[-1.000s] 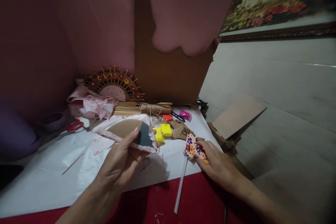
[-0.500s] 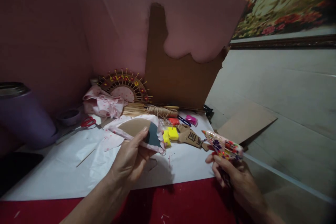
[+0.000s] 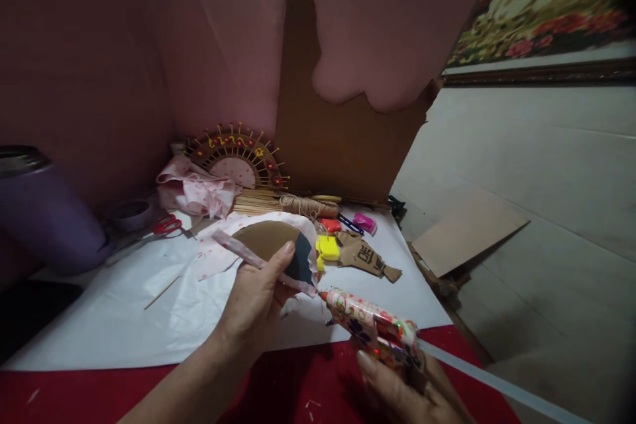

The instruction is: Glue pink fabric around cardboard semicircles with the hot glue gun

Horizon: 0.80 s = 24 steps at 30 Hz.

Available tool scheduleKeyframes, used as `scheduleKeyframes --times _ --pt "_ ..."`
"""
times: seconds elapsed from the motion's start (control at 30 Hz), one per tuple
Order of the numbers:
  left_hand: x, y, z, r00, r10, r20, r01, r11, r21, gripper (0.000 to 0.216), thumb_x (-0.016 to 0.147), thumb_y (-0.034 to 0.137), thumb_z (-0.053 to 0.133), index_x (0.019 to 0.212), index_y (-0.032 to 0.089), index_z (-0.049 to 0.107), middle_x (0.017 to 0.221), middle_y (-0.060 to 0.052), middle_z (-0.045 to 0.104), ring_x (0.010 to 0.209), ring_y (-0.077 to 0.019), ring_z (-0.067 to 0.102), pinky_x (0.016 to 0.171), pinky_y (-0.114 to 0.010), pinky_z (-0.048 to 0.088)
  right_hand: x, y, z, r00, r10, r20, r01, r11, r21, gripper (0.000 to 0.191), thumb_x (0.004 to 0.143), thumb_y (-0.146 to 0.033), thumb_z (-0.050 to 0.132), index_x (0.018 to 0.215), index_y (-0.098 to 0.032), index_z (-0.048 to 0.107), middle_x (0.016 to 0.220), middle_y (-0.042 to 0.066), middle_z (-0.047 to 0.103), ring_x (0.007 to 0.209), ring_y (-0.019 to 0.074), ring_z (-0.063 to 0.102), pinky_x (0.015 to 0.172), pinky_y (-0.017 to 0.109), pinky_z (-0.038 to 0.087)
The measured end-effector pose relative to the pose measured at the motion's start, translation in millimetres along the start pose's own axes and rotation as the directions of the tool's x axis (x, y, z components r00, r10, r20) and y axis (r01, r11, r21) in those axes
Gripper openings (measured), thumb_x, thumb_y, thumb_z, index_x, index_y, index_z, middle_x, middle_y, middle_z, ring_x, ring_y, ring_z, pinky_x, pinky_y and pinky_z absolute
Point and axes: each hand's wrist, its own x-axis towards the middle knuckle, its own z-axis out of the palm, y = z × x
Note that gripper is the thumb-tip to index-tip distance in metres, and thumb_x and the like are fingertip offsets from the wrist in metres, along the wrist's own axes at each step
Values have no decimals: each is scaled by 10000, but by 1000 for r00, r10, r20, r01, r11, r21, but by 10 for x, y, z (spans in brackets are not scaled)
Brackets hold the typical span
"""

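Swinging the floral glue gun (image 3: 372, 328) in from the right, I now have its nozzle just beside the fabric-wrapped cardboard piece (image 3: 271, 238), which my left hand (image 3: 258, 305) pinches above the white paper (image 3: 124, 318), my right hand (image 3: 402, 391) wrapped around the gun's grip.

The paper sheet (image 3: 124, 318) covers the tabletop. Over its middle the left hand (image 3: 258, 305) holds the fabric-wrapped cardboard piece (image 3: 271, 242). At its near right edge the right hand (image 3: 402, 391) holds the glue gun (image 3: 372, 328), nozzle just beside that piece. Along the sheet's far edge lie the stick bundle (image 3: 253, 202) and twine spool (image 3: 308, 205), with the standing board (image 3: 342, 146) behind. The scissors (image 3: 159, 226) lie at its far left and the skewer (image 3: 162, 291) on its left part. The clay blocks (image 3: 328, 247) and cardboard scrap (image 3: 368, 257) lie on its right part.
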Motion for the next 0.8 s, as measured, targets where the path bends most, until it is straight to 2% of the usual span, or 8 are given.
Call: scheduleKeyframes --times 0.1,0.27,0.53,0.8 --pt "-5 -3 8 1000 -2 -2 2 1000 2 134 701 163 733 801 88 684 690 -33 730 549 -128 654 503 -219 559 25 -25 18 999 -29 30 31 997 -67 418 734 -490 666 1056 -225 708 975 100 723 931 330 647 794 379 532" --pt "-11 0 24 1000 0 -7 0 1000 7 159 699 177 737 824 93 685 674 -22 719 549 -126 649 514 -226 562 48 -46 64 996 -52 67 59 992 -108 465 773 -499 628 1152 -232 669 1174 80 669 1118 328 577 965 402 454" --pt "4 -14 -16 1000 -19 1 19 1000 -1 136 708 177 734 813 98 700 697 -31 721 564 -120 641 505 -219 555 83 -46 124 998 -28 64 34 995 -96 460 795 -489 597 1160 -217 664 1202 67 659 1153 306 560 1026 394 406" --pt "20 -21 -15 999 -34 3 34 999 -24 111 697 182 744 755 94 709 677 -31 719 569 -117 640 520 -214 555 94 107 115 999 -15 51 20 995 -99 460 793 -452 611 1179 -204 647 1227 81 641 1180 320 536 1027 410 404"
